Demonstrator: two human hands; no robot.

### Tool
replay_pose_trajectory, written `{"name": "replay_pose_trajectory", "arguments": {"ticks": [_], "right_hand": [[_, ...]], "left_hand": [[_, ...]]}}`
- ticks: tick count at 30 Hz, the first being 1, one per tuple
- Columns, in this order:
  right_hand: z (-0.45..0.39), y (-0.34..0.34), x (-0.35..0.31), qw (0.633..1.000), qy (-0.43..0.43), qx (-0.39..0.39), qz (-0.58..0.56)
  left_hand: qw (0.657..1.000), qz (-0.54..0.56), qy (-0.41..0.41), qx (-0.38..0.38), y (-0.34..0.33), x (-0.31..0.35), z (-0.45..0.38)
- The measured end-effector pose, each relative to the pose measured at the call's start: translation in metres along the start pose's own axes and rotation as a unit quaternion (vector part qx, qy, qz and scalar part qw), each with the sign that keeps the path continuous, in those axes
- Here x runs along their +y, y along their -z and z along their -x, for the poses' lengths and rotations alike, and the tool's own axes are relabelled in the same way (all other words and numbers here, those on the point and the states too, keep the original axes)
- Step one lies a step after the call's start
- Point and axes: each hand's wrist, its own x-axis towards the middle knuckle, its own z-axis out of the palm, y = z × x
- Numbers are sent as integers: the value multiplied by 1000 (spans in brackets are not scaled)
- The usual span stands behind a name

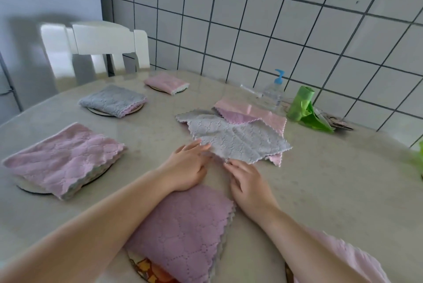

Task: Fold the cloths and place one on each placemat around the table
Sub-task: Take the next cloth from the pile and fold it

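Both hands, left hand (186, 166) and right hand (248, 182), touch the grey cloth (233, 137) with straight fingers; no writing readable.

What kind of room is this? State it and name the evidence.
Probably a home kitchen or dining corner: a tiled wall, a white chair pulled up to a table, and folded cloths laid on placemats, like the grey cloth.

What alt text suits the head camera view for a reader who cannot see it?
Both hands, left hand and right hand, touch the near edge of an unfolded grey cloth on a table. Folded cloths lie on placemats around it.
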Motion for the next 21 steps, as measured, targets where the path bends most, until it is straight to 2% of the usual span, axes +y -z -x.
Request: {"name": "replay_pose_trajectory", "arguments": {"ticks": [5,10,13,16,21], "right_hand": [[5,5,-1,998,18,43,-42],[5,27,-1,980,8,153,-124],[3,65,3,966,-10,199,-166],[-1,112,14,957,-35,240,-157],[-9,185,43,938,-84,297,-158]], "left_hand": [[1000,13,14,-16,-1,-4,-4],[999,-25,30,-22,13,-5,-22],[998,47,35,30,38,-2,-36],[982,146,19,121,64,5,-45],[967,115,-4,225,101,29,-58]]}}
